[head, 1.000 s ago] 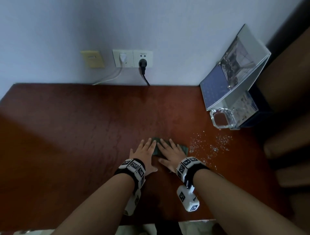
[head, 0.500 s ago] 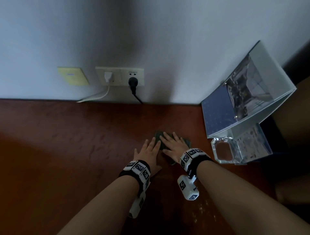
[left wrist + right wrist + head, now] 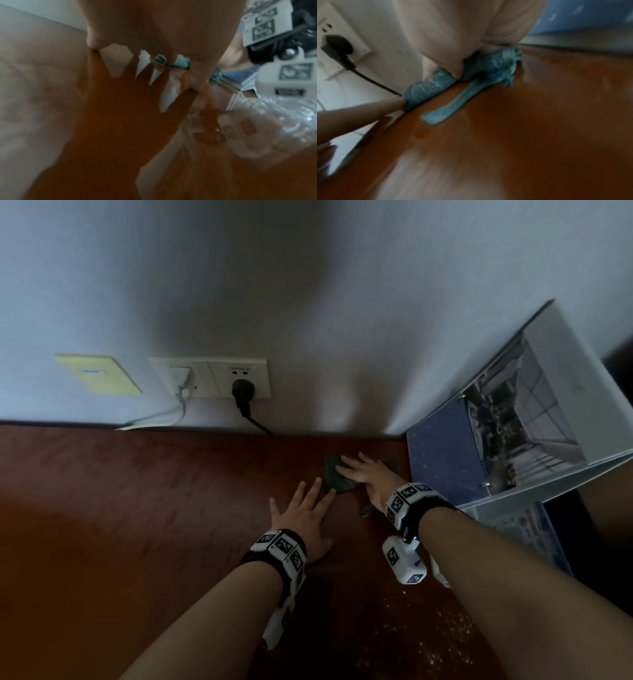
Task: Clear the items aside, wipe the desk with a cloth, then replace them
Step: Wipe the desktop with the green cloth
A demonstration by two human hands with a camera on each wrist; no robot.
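A crumpled blue-green cloth [image 3: 334, 475] lies on the dark red-brown wooden desk [image 3: 137, 508], close to the back wall. My right hand [image 3: 368, 475] lies flat on top of it with straight fingers and presses it down. In the right wrist view the cloth [image 3: 488, 65] bulges out from under the palm, and a loose strip trails toward the camera. My left hand [image 3: 306, 511] rests flat on the desk just behind the cloth, its fingertips [image 3: 329, 494] touching the cloth's near edge. The cloth [image 3: 181, 62] shows past the left fingers in the left wrist view.
An open white ring binder [image 3: 513, 419] leans at the right against the wall, with a clear plastic stand [image 3: 513, 522] below it. A black plug [image 3: 243, 392] and a white charger [image 3: 181, 378] sit in wall sockets behind. Glittery specks [image 3: 428, 638] dot the desk near my right forearm.
Both hands have pushed the cloth away from me toward the back wall and slightly right. The right hand has moved ahead of the left, which now only touches the cloth's edge.
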